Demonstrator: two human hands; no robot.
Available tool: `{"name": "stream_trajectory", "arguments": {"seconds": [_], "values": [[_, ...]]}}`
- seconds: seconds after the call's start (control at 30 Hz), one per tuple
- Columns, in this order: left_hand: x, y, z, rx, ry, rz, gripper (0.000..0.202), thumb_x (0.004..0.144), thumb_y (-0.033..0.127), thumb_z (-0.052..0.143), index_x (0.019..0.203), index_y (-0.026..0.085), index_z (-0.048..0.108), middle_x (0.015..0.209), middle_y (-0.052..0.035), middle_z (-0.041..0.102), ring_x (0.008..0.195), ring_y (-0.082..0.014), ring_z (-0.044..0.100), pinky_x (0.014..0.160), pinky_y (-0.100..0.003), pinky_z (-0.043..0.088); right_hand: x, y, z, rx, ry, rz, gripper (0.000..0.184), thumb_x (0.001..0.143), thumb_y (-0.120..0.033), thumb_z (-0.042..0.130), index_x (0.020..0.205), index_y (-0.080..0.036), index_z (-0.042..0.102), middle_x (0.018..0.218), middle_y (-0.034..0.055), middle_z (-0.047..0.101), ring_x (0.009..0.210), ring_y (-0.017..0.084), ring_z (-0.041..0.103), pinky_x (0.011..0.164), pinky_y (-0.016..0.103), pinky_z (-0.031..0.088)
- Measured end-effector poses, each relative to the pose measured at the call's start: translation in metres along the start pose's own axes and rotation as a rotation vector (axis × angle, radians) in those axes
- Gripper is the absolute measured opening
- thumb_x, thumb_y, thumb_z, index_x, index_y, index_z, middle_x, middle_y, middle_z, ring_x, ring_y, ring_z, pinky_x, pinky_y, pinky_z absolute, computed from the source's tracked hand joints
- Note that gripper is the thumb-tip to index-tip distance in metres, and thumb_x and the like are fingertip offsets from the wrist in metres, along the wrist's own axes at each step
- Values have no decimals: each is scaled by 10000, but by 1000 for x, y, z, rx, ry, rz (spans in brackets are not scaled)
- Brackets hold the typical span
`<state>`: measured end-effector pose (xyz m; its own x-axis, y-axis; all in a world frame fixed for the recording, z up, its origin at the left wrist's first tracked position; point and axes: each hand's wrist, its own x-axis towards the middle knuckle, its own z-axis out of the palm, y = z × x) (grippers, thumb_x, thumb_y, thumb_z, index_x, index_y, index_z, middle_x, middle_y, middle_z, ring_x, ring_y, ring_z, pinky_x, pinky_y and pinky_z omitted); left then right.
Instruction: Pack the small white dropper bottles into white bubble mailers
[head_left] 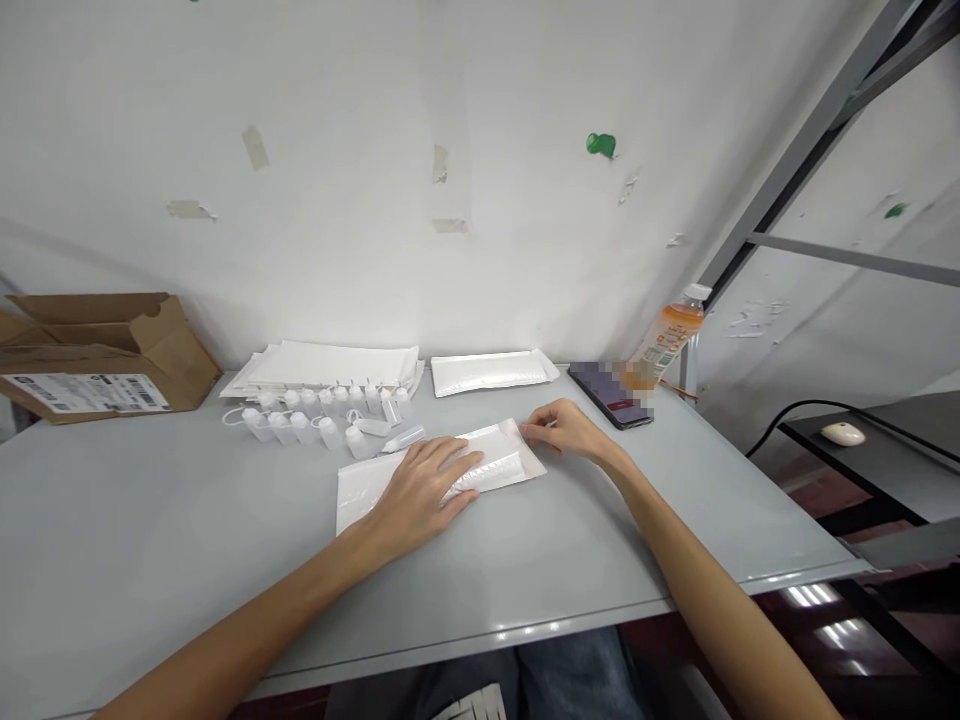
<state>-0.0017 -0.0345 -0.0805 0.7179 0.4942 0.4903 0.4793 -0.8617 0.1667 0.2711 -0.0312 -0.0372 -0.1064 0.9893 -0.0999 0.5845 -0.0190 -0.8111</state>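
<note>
Head view, mailer: A white padded envelope (495, 452) is laid flat on the grey table (225, 550), near its front edge; whether anything is contained in it cannot be told.
Left hand: The envelope is covered across its middle by the left hand (424, 492), palm down, fingers loosely spread; nothing is gripped.
Right hand: The right hand (564, 428) is held at the envelope's right end, fingers curled, thumb and forefinger close together; whether the edge is pinched cannot be told.
Small bottles: Capped plastic bottles (355, 441) are grouped just beyond the envelope's left part, some lying down.
Other mailers: A stack of envelopes (337, 362) is set behind the bottles; a single envelope (491, 372) is placed to its right.
Step in hand: The right end is apparently being handled while the envelope is steadied.
Move called for: Steady pressure from the left palm, with fine fingertip control at that end.
</note>
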Motion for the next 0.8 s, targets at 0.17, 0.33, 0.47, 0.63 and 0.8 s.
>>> {"name": "stream_trajectory", "arguments": {"seconds": [0.17,0.33,0.47,0.63,0.8], "values": [[0,2,-1,50,-41,20,395,935,357,565,1296,196,579,1338,-146,571,1198,-309,535,970,-500,452,0,1,0,134,-134,75,362,728,-486,725,678,-136,652,633,26,644,398,59,414,431,248,287],[1,6,-4,71,-47,46,394,951,375,531,1289,178,581,1361,-159,555,1222,-310,527,974,-493,449,-2,-6,11,282,-161,46,372,737,-486,727,852,-134,696,758,42,676,424,55,452,450,247,294],[1,7,-5,100,-63,72,413,957,387,515,1297,160,569,1362,-180,551,1237,-317,523,967,-491,445,-2,-9,20,247,-140,-38,309,756,-432,707,861,-142,713,711,8,623,477,69,471,497,252,352],[0,9,-4,140,-69,104,466,939,418,542,1317,144,555,1350,-204,550,1236,-334,520,954,-505,438,-2,-9,27,211,-168,-121,262,761,-382,698,886,-154,723,725,-4,595,533,80,476,559,263,416],[1,9,-2,141,16,112,326,952,271,506,1232,148,619,1281,-183,608,1159,-309,578,895,-461,466,-3,-11,31,212,-131,-76,254,729,-363,717,863,-148,696,800,22,595,590,104,527,484,236,426]]}}
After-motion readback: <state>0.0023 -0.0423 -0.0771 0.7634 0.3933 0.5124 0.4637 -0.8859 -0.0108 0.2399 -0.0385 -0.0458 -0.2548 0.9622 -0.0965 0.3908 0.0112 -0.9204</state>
